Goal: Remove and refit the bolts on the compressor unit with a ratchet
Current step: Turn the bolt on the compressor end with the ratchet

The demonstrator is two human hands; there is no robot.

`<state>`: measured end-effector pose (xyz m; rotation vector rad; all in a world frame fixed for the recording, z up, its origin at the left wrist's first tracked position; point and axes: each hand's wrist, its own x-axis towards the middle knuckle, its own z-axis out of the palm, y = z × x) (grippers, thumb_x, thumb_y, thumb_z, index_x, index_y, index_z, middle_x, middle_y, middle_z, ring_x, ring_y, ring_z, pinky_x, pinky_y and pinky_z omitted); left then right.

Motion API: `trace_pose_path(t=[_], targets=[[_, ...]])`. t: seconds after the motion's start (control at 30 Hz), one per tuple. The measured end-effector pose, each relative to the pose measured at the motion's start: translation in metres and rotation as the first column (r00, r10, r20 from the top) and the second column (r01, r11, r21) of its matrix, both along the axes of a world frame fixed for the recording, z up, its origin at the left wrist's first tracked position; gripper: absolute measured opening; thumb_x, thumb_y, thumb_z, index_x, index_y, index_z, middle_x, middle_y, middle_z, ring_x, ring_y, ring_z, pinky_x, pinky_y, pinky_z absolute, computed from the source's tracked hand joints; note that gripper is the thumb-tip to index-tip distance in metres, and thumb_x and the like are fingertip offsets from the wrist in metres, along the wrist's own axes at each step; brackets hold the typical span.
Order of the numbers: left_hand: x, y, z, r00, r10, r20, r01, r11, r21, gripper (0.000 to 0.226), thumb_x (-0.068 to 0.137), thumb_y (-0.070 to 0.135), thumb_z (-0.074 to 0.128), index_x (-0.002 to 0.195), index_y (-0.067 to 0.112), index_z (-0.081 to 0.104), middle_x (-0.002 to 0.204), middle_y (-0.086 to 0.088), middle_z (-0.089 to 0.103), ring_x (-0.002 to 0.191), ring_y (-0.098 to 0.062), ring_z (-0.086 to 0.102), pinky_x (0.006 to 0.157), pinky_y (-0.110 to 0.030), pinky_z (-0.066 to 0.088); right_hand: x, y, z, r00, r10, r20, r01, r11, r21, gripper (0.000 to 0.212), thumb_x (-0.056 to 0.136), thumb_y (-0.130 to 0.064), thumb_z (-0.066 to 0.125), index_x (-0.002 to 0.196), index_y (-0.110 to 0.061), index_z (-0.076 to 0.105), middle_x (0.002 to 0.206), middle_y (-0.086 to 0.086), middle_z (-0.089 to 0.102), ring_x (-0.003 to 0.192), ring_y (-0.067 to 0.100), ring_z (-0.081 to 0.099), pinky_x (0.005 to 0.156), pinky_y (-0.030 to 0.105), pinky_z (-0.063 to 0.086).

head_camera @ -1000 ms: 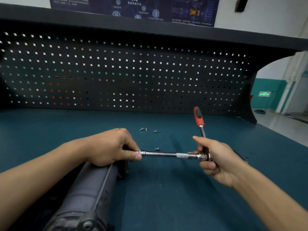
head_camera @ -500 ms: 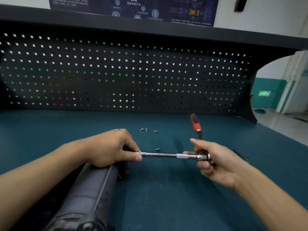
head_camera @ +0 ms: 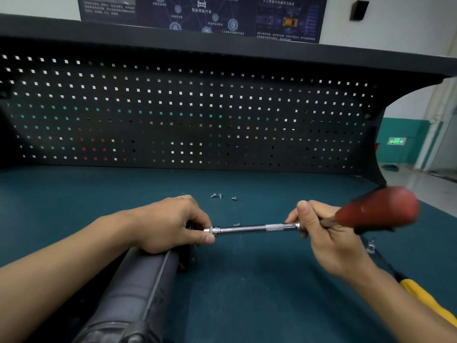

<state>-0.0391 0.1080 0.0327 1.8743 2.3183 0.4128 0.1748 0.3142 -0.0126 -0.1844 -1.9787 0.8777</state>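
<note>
The dark grey compressor unit (head_camera: 138, 290) lies lengthwise at the lower left of the teal bench. My left hand (head_camera: 170, 224) rests on its far end and pinches the socket end of a chrome extension bar (head_camera: 254, 229) that runs level to the right. My right hand (head_camera: 329, 238) grips the ratchet at the bar's other end. The ratchet's red handle (head_camera: 378, 209), blurred by motion, points right and toward me. Several small loose bolts (head_camera: 220, 195) lie on the bench beyond the hands, and one more bolt (head_camera: 237, 224) lies just behind the bar.
A black pegboard (head_camera: 188, 115) walls off the back of the bench under a dark shelf. A screwdriver with a yellow handle (head_camera: 425, 303) lies at the right near my forearm. A small clear object (head_camera: 370, 246) sits beside my right hand.
The ratchet's red handle has swung from standing upright behind my right hand down to the right and toward me. The extension bar and my left hand have stayed in place.
</note>
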Motion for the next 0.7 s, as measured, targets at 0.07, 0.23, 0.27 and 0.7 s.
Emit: trace_pose_path(t=[0.07,0.23,0.27,0.7], targets=[[0.001,0.001,0.002,1.000,-0.022,0.012,0.022,1.000,0.002,0.029,0.093,0.050,0.064,0.094,0.023,0.075,0.098,0.000,0.069,0.103,-0.016,0.058,0.091,-0.038,0.045,0.000,-0.001,0.001,1.000,0.009,0.008,-0.008,0.999,-0.052,0.056,0.097,-0.051,0.048,0.067,-0.008,0.069,0.054,0.004,0.049,0.050,0.014,0.046,0.051,0.022,0.037],[0.002,0.001,0.003,0.998,-0.057,0.029,0.057,0.998,0.008,0.036,0.093,0.048,0.064,0.095,0.015,0.075,0.096,-0.013,0.070,0.101,-0.033,0.060,0.088,-0.039,0.043,0.000,-0.002,0.008,0.986,0.002,0.165,0.041,0.966,-0.256,0.060,0.096,-0.054,0.045,0.053,-0.018,0.066,0.051,0.013,0.053,0.042,0.014,0.042,0.042,0.022,0.034],[0.003,0.001,0.004,0.998,-0.057,0.031,0.057,0.998,0.007,0.036,0.093,0.049,0.064,0.095,0.015,0.076,0.096,-0.013,0.070,0.101,-0.033,0.060,0.088,-0.038,0.043,-0.001,-0.003,0.010,0.979,-0.012,0.205,0.074,0.952,-0.297,0.062,0.098,-0.053,0.045,0.047,-0.022,0.063,0.058,0.020,0.061,0.040,0.014,0.042,0.041,0.022,0.035],[0.002,0.002,0.003,0.999,-0.042,0.013,0.042,0.999,-0.012,0.036,0.093,0.051,0.063,0.098,0.017,0.075,0.099,-0.015,0.069,0.101,-0.030,0.060,0.089,-0.041,0.046,0.000,0.001,0.018,0.965,0.224,0.137,0.065,0.301,-0.951,0.036,0.100,-0.042,0.053,0.078,-0.014,0.047,0.068,0.011,0.070,0.026,0.004,0.022,0.028,0.009,0.015]])
